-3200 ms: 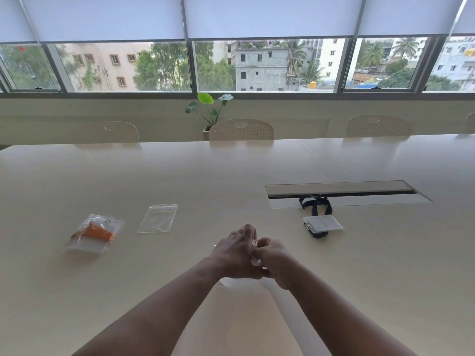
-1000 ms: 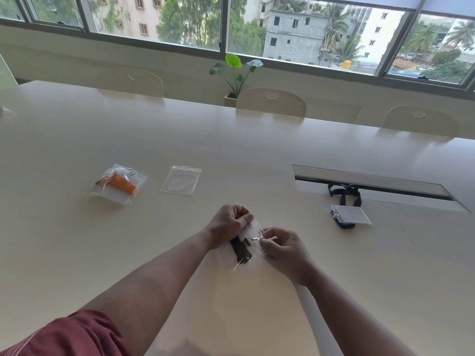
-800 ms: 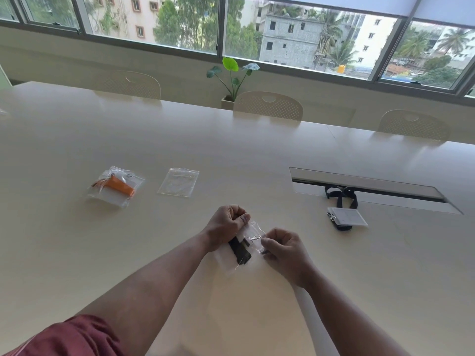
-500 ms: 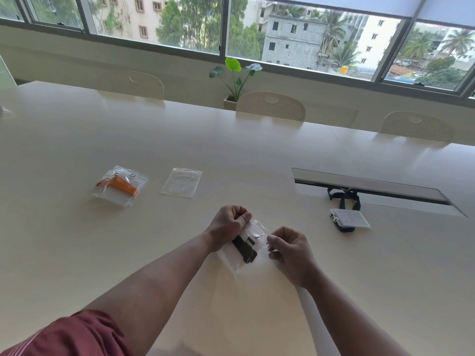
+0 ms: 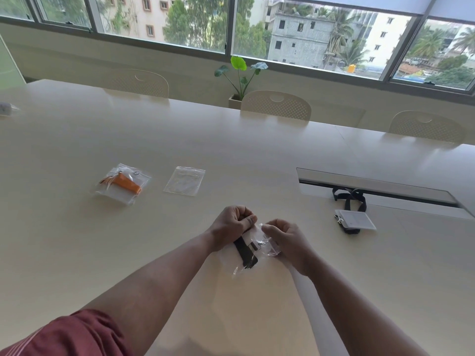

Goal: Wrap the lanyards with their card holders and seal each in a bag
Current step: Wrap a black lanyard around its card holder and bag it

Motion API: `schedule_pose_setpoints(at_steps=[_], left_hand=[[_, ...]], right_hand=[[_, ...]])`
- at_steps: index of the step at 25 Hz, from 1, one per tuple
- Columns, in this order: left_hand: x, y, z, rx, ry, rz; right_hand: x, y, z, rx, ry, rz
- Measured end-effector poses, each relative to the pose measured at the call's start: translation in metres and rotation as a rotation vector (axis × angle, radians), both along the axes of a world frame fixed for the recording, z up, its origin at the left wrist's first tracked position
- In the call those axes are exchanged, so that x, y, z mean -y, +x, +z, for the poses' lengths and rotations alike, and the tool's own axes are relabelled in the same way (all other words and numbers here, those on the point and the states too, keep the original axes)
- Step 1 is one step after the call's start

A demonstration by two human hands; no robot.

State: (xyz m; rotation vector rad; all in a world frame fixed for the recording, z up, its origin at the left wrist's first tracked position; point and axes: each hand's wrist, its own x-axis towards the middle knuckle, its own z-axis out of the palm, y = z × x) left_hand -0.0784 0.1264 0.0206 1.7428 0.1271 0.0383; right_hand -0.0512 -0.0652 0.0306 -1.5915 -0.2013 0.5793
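While both hands pinch its top edge at frame centre, left hand [image 5: 232,228] and right hand [image 5: 285,238], the clear plastic zip bag [image 5: 253,249] holding a wrapped black lanyard [image 5: 245,251] looks light, limp and slippery; the seal strip seems the best grip.

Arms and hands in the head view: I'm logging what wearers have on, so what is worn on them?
Both forearms are bare, with no watch, glove or ring visible on the left hand or right hand. A maroon sleeve with thin pale stripes shows at the lower left.
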Motion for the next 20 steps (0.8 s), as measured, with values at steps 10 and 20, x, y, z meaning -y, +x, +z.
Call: schedule_pose_setpoints(at_steps=[10, 20], left_hand=[[0.002, 0.003, 0.003, -0.062, -0.05, -0.048], [-0.002, 0.004, 0.0, -0.098, -0.015, -0.117]], right_hand=[[-0.011, 0.014, -0.004, -0.01, 0.056, 0.016], [-0.009, 0.013, -0.005, 0.018, 0.043, 0.043]])
